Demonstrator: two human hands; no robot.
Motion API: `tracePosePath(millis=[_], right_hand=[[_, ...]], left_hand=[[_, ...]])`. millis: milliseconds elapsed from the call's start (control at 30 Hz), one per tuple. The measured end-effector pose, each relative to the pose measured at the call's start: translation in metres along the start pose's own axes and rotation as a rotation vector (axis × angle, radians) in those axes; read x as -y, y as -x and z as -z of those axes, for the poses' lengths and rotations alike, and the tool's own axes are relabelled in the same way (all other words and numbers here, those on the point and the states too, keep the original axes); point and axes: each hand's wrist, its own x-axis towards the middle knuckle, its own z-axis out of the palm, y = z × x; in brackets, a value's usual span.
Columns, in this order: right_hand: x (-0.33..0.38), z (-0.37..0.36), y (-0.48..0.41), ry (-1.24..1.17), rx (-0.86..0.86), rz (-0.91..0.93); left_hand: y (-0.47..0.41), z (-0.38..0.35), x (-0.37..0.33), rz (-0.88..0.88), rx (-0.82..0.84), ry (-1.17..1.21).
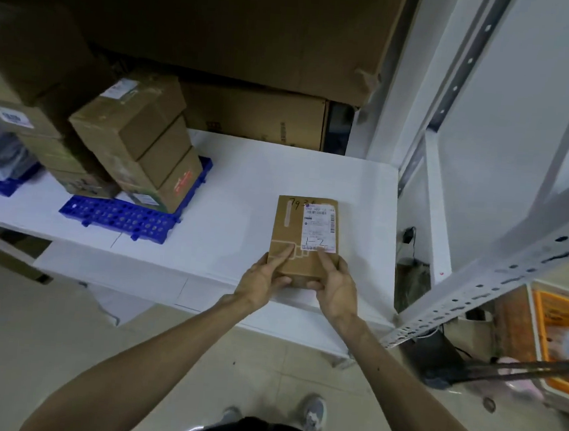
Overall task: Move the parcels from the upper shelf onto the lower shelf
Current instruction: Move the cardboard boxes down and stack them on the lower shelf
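A flat brown cardboard parcel (pixel 300 230) with a white shipping label lies on the white lower shelf (pixel 244 184), towards its right front. My left hand (pixel 265 277) holds its near left corner, fingers on top and thumb on the near edge. My right hand (pixel 334 281) holds the near right corner the same way. Whether the parcel rests fully on the shelf or is held just above it, I cannot tell.
A stack of brown boxes (pixel 138 140) stands on a blue plastic pallet (pixel 121 216) at the left of the shelf, more boxes behind it. Large cartons (pixel 257 116) fill the back. A white perforated shelf upright (pixel 490 285) rises at right. An orange crate (pixel 561 342) sits on the floor.
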Motion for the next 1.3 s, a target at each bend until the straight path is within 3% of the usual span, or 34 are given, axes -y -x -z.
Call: tracePosePath(millis=[67, 233, 567, 1033, 1300], right_hand=[[0.021, -0.003, 0.013, -0.015, -0.017, 0.013], [0.079, -0.005, 0.039, -0.007, -0.116, 0.058], [0.189, 0.020, 0.066, -0.061, -0.273, 0.183], [0.255, 0.038, 0.088, -0.096, -0.251, 0.309], [0.301, 0.022, 0.060, -0.057, -0.260, 0.324]], left_hand=[[0.017, 0.020, 0.003, 0.015, -0.010, -0.001], [0.052, 0.072, 0.009, -0.142, -0.026, 0.085], [0.097, 0.178, -0.021, -0.388, -0.215, 0.084], [0.162, 0.239, -0.049, -0.305, -0.396, -0.007], [0.146, 0.288, -0.030, -0.354, -0.417, -0.025]])
